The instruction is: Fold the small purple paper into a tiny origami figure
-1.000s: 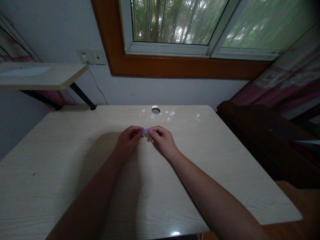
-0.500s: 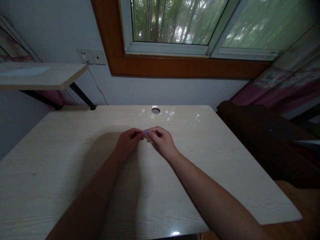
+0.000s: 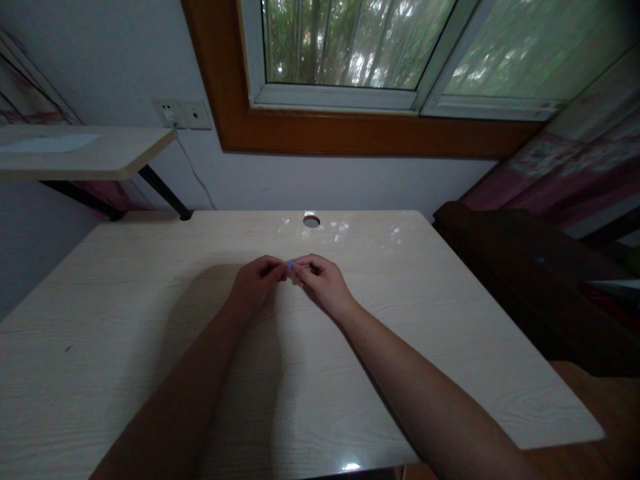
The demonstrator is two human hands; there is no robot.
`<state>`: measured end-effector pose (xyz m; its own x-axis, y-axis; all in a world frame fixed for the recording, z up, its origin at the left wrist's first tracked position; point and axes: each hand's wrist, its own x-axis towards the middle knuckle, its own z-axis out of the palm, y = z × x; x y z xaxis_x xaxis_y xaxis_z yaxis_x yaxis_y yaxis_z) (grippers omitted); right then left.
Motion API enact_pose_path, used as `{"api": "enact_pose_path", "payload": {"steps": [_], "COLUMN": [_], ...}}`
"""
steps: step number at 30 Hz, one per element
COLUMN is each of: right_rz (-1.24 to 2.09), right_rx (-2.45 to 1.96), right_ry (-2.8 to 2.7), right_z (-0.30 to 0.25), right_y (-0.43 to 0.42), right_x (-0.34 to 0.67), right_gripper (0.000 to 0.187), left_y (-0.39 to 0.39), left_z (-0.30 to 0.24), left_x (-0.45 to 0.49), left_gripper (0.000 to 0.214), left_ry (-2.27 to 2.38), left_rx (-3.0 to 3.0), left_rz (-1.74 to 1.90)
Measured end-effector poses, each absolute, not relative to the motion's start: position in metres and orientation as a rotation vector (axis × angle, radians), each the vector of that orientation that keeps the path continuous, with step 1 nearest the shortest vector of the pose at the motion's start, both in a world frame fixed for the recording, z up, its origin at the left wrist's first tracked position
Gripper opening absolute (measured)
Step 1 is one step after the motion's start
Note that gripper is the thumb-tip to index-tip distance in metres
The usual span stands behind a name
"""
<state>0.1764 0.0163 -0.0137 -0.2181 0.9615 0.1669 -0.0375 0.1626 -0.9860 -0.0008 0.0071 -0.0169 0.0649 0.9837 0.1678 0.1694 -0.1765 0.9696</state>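
Observation:
A small bluish-purple object (image 3: pixel 289 265) is pinched between the fingertips of both hands, over the middle of the pale wood-grain table (image 3: pixel 320 373). It is too small and too covered by fingers to tell its kind. My left hand (image 3: pixel 255 283) is closed, thumb and forefinger meeting at the object's left side. From the other side, the thumb and forefinger of my right hand (image 3: pixel 325 280) press on it, the remaining fingers curled. The two hands nearly touch at the fingertips.
Near the table's back edge is a round cable hole (image 3: pixel 311 221). A raised shelf (image 3: pixel 145 150) on black legs stands at the back left, with a white sheet (image 3: pixel 50 143) on it. A cord (image 3: pixel 193 167) hangs from the wall socket (image 3: pixel 170 113). Dark wooden furniture (image 3: pixel 490 280) borders the right side.
The right hand's fingertips have shifted very slightly to the left, and the small bluish-purple object with them. Both hands keep their pinch.

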Motion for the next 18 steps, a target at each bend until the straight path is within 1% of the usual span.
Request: {"api": "enact_pose_path", "payload": {"steps": [8, 18], "right_rz": [1.246, 1.238], "right_rx": [-0.965, -0.987], "right_ry": [-1.469, -1.555], "right_z": [-0.0140, -0.0163], "right_y": [0.0168, 0.0179], "right_x": [0.1764, 0.1771], "right_gripper": [0.022, 0.025], "left_y": [0.0086, 0.0078], "left_z": [-0.0189, -0.0161], "left_x": [-0.0008, -0.0009], "left_gripper": [0.023, 0.025], "left_ry": [1.232, 1.298], "left_rx": [1.515, 1.581], "left_rz": [1.182, 1.157]}}
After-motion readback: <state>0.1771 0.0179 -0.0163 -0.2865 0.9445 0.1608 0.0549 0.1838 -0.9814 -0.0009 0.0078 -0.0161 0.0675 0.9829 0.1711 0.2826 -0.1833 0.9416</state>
